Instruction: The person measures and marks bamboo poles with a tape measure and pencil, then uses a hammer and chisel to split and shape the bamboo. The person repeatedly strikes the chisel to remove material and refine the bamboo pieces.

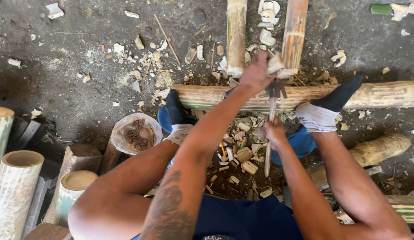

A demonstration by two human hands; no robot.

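Dirt floor [82, 98] littered with chips: left hand [256, 73] clamped on pale bamboo offcut [274, 63], right hand [274, 132] gripping wooden-handled claw hammer [271, 129] over horizontal bamboo pole [376, 94].

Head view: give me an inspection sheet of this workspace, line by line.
Surface: dark dirt ground, no bench.
Job's things: horizontal bamboo pole pinned under both socked feet; hammer, claw head up at the pole; two upright bamboo pieces behind it.
Clutter: bamboo chips between the feet and across the ground; plastic bag of nails.
Grippers: left hand on the bamboo ends above the pole; right hand gripping the hammer handle.
Cables: nothing seen.
Surroundings: cut bamboo tubes and wooden blocks at left; a log at right.
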